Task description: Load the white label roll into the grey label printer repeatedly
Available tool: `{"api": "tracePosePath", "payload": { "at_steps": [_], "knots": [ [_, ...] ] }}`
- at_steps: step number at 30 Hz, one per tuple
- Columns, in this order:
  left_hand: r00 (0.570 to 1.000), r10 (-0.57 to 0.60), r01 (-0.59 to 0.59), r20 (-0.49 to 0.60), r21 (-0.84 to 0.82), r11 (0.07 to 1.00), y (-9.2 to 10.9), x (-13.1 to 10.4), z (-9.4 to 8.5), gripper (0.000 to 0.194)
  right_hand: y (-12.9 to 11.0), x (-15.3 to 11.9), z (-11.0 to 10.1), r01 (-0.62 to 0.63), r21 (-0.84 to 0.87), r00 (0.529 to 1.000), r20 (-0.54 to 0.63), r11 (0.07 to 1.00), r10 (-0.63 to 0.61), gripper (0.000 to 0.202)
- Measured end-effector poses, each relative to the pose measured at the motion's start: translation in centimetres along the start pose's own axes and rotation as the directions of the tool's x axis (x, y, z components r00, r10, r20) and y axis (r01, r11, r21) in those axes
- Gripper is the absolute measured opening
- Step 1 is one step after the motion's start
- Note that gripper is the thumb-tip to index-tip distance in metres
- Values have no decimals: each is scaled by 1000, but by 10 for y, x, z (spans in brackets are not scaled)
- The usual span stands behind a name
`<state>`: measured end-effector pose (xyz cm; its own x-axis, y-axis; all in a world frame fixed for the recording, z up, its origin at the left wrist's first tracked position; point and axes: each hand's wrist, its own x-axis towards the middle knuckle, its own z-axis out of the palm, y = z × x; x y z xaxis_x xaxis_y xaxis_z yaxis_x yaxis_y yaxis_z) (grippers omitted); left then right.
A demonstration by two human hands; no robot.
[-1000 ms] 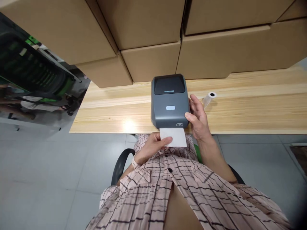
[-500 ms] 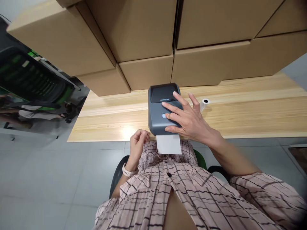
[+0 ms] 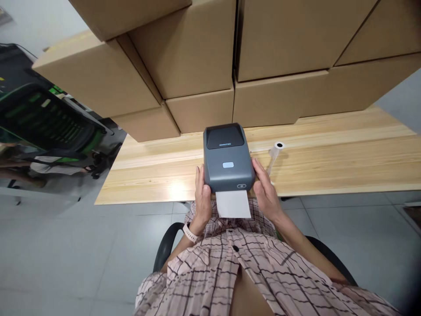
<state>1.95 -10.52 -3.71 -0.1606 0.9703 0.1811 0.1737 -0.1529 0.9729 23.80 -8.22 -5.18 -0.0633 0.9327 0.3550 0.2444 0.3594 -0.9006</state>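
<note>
A dark grey label printer (image 3: 226,156) with a black window and a pale blue button stands near the front edge of the table. White label paper (image 3: 233,204) sticks out of its front slot and hangs over the edge. My left hand (image 3: 203,197) lies along the printer's left side, thumb toward me. Against the right side rests my right hand (image 3: 265,193), so the printer is held between both hands. Some fingertips are hidden behind the casing. Just right of it is a small white paper roll (image 3: 275,150) with a loose strip trailing toward me.
Stacked cardboard boxes (image 3: 197,57) line the back of the wooden table (image 3: 345,153). At the far left are an office chair (image 3: 42,118) and part of another person (image 3: 55,164). Grey floor tiles show below the table edge.
My right hand has moved from the printer's top, by the button, down to its right side. My left hand has gone from a loose curl at the table edge to the printer's left side.
</note>
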Motion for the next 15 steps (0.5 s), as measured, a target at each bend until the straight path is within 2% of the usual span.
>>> {"api": "tracePosePath", "payload": {
  "at_steps": [4, 8, 11, 15],
  "knots": [
    [999, 12, -12, -42, 3, 1000, -3, 1, 3, 69, -5, 4, -7, 28, -50, 1000, 14, 998, -27, 69],
    [991, 108, -109, -77, -6, 994, 12, 18, 0, 67, -24, 24, -19, 93, -37, 996, 19, 995, -92, 69],
    [968, 227, -227, -105, 9, 974, 33, 52, -8, 67, -42, 60, -29, 188, -31, 982, 5, 982, -188, 71],
    [962, 273, -274, -26, -91, 957, 48, 111, -14, 65, -59, 123, -32, 237, -76, 971, 47, 968, -234, 89]
  ]
}}
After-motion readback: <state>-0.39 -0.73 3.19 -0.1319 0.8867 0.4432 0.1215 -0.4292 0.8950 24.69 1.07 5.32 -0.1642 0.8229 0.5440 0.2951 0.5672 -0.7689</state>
